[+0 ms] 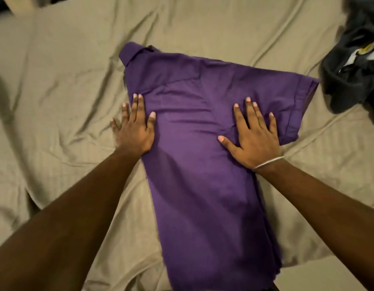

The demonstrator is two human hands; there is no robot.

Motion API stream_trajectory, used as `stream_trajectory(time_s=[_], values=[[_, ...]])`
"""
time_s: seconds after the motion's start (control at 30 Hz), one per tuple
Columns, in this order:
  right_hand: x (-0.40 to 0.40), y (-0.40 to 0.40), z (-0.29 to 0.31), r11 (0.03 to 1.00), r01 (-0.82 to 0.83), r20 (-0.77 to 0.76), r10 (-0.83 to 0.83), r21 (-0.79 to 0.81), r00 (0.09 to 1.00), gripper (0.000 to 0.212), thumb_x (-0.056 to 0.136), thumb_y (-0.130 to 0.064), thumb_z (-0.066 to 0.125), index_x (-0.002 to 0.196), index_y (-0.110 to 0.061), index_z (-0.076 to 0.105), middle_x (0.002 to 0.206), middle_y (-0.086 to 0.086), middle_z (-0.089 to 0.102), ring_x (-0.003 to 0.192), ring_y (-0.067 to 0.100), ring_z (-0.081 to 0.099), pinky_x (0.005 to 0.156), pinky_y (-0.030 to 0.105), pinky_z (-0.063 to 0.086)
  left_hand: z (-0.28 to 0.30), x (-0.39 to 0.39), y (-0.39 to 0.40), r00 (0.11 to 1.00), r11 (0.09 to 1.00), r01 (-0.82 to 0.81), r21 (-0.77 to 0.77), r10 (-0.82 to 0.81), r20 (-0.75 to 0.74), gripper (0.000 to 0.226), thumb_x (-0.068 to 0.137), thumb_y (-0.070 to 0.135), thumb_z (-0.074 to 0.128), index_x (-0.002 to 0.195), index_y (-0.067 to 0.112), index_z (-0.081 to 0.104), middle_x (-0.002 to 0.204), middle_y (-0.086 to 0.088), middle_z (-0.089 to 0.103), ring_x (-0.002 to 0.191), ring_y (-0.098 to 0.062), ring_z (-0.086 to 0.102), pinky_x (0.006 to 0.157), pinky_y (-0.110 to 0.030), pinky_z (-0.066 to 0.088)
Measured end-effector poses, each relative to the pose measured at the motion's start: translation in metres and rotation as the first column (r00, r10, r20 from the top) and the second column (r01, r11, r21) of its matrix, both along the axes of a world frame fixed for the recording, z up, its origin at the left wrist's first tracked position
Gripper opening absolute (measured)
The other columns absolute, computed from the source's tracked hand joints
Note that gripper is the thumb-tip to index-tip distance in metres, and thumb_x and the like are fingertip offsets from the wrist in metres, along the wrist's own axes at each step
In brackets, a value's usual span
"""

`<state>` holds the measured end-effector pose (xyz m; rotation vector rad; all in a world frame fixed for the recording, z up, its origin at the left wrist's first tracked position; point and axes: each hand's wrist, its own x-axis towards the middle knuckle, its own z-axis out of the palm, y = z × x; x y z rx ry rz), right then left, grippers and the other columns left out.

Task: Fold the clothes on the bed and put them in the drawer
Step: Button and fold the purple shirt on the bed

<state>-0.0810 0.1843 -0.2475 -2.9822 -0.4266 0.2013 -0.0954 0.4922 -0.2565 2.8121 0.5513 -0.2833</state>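
A purple short-sleeved shirt (pixel 194 156) lies face down on the bed, collar at the far left, one sleeve spread out to the right and its left side folded in. My left hand (pixel 134 128) lies flat with straight fingers across the shirt's left edge, partly on the sheet. My right hand (pixel 252 135) presses flat on the shirt near the right sleeve, fingers spread; a thin bangle circles that wrist. No drawer is in view.
A tan, wrinkled bedsheet (pixel 62 95) covers the bed. A heap of dark clothes (pixel 356 66) with a white and yellow label lies at the right edge. The bed's near edge shows at lower left.
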Motion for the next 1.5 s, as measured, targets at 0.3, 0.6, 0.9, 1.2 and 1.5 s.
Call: stream_trajectory(time_s=[0.3,0.6,0.9,1.2,1.5], values=[[0.012,-0.009,0.017,0.922,0.119,0.141,-0.182,0.368,0.973,0.072,0.094,-0.058,0.039,0.146,-0.008,0.042,0.157,0.014,0.033,0.143,0.031,0.033,0.112,0.055,0.031,0.031,0.006,-0.048,0.945,0.982,0.17,0.087,-0.187,0.267,0.064,0.099,0.051,0.036,0.155,0.022,0.024,0.165,0.005,0.014,0.152,-0.02,0.008,0.119,-0.054,0.013],[0.048,-0.051,0.007,0.943,0.334,-0.036,-0.334,0.0,0.942,0.082,0.092,-0.072,0.024,0.158,-0.027,0.007,0.166,0.004,-0.003,0.152,0.025,-0.002,0.116,0.062,0.006,0.029,0.099,-0.03,0.995,0.991,-0.003,0.135,-0.011,0.103,0.087,0.091,0.072,0.033,0.158,0.023,0.006,0.166,0.005,-0.001,0.152,-0.024,-0.003,0.117,-0.06,0.002],[0.053,-0.059,0.009,0.743,0.535,0.066,-0.607,0.402,0.792,0.074,0.092,-0.048,0.051,0.148,-0.002,0.035,0.153,0.027,0.031,0.139,0.042,0.031,0.116,0.047,0.023,0.04,0.089,-0.059,0.978,0.996,-0.044,0.072,0.028,0.208,0.066,0.102,0.052,0.022,0.155,0.011,0.022,0.162,-0.007,0.023,0.151,-0.023,0.014,0.118,-0.058,0.008],[0.088,-0.061,0.035,0.409,0.844,-0.249,-0.827,0.346,0.503,0.059,0.079,-0.025,0.072,0.125,0.003,0.049,0.128,0.023,0.056,0.113,0.041,0.058,0.091,0.042,0.048,0.004,0.025,-0.148,0.94,0.944,0.321,-0.08,-0.308,0.146,0.072,0.095,0.065,0.013,0.158,0.029,0.012,0.165,0.013,0.005,0.152,-0.015,-0.001,0.119,-0.049,-0.003],[0.075,-0.042,0.07,0.573,0.686,-0.133,-0.716,0.448,0.685,0.035,0.092,-0.022,0.057,0.125,-0.011,0.053,0.113,0.02,0.066,0.104,0.041,0.06,0.085,0.044,0.046,0.019,0.025,-0.148,0.951,0.833,0.132,-0.538,0.046,0.305,0.076,0.092,0.058,0.041,0.156,0.022,0.02,0.156,0.01,0.034,0.147,-0.008,0.024,0.121,-0.036,-0.001]])
